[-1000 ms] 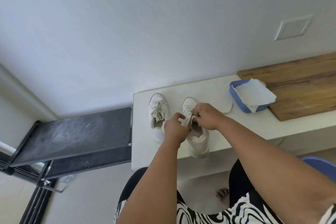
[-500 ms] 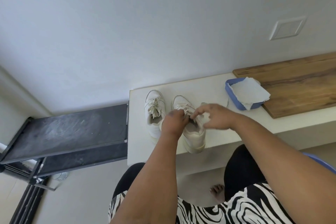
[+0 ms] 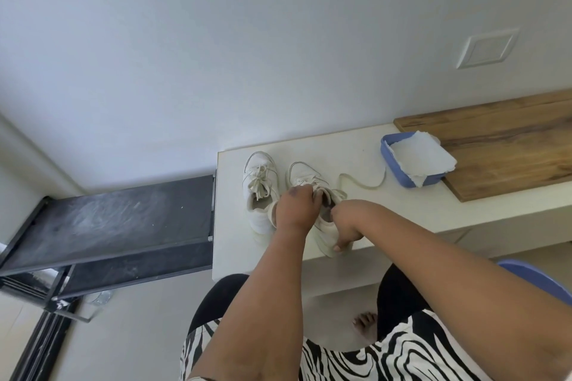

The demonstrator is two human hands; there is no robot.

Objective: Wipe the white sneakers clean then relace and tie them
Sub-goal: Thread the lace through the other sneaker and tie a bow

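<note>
Two white sneakers stand side by side on the counter (image 3: 356, 145). The left sneaker (image 3: 258, 192) is laced and tied. Your left hand (image 3: 294, 206) curls its fingers on the tongue area of the right sneaker (image 3: 322, 226), while your right hand (image 3: 345, 226) grips its heel side. A loose lace (image 3: 365, 184) trails toward the blue tray (image 3: 394, 164).

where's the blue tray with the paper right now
In the head view, right of the sneakers: the blue tray sits on the white counter, against the wooden board.
</note>
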